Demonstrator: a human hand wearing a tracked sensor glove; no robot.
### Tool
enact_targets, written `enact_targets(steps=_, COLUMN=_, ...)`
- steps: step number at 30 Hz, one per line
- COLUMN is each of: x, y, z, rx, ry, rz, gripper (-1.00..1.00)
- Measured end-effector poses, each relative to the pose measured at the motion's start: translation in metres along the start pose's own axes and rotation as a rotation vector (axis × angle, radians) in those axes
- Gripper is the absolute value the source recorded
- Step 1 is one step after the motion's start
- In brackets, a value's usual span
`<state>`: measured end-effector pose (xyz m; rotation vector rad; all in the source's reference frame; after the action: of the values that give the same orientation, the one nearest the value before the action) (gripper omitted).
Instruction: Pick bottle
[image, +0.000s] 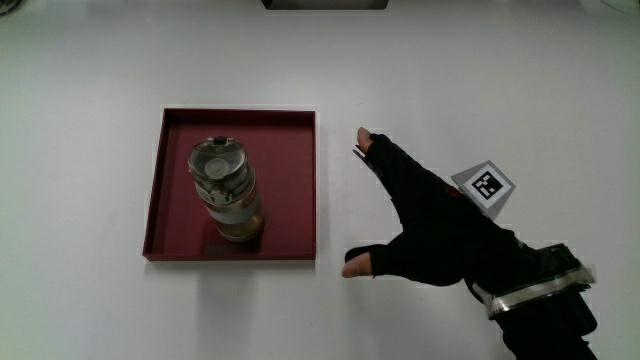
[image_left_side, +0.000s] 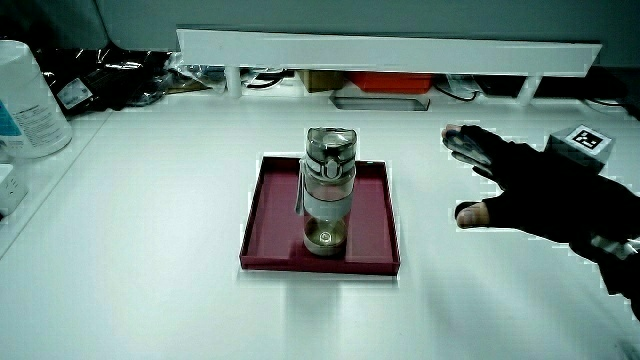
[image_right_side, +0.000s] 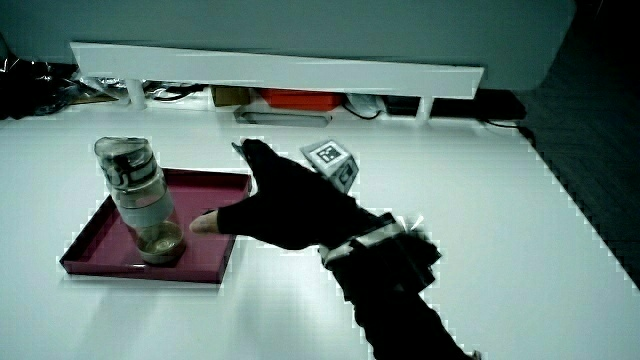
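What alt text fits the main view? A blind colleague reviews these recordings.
A bottle stands upright in a shallow dark red tray on a white table. The gloved hand lies beside the tray, fingers spread, holding nothing, a patterned cube on its back.

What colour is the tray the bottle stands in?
Dark red, almost maroon; the tray shows best in the main view, under the bottle.

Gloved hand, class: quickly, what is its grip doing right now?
Hand: grip open, fingers spread, holding nothing, beside the tray; bottle untouched.
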<state>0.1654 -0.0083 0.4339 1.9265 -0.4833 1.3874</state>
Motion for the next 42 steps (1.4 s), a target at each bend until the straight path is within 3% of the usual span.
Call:
enact_targets(steps=3, x=-0.003, y=0.007, z=-0.005, rx=-0.019, ry=-0.001, rz=-0.114, gripper=0.0)
enact_targets(steps=4, x=-0.008, y=0.01, z=-0.009, rx=-0.031, ry=0.028, rz=-0.149, gripper=0.0)
enact_targets(steps=5, x=-0.005, y=0.017, z=-0.011, rx=-0.031, ry=-0.024, rz=-0.057, gripper=0.0)
enact_targets(steps=9, x=-0.006, y=0.034, z=-0.023, rx=-0.06, ry=0.001, rz=-0.018, gripper=0.0)
enact_targets(steps=15, x=0.002, y=0.056, z=-0.037, rx=-0.09, ry=0.014, rz=-0.035, gripper=0.0)
enact_targets(steps=19, x=0.008, y=0.071, z=-0.047, rx=-0.106, ry=0.038, rz=-0.011, gripper=0.0)
enact_targets(steps=28, x=0.022, y=0.094, z=-0.07, rx=-0.14, ry=0.08, rz=-0.067, gripper=0.0)
enact_targets(steps=30, x=0.023, y=0.1, z=-0.074, rx=-0.144, ry=0.064, rz=-0.08, gripper=0.0)
enact_targets(steps=31, x=0.025, y=0.103, z=-0.076, rx=-0.144, ry=0.078, rz=-0.062, gripper=0.0)
enact_targets(steps=32, x=0.024, y=0.105, z=-0.078, rx=-0.15, ry=0.082, rz=-0.081, gripper=0.0)
enact_targets(steps=42, x=0.038, y=0.125, z=-0.097, rx=-0.145, ry=0.118, rz=-0.08, gripper=0.0)
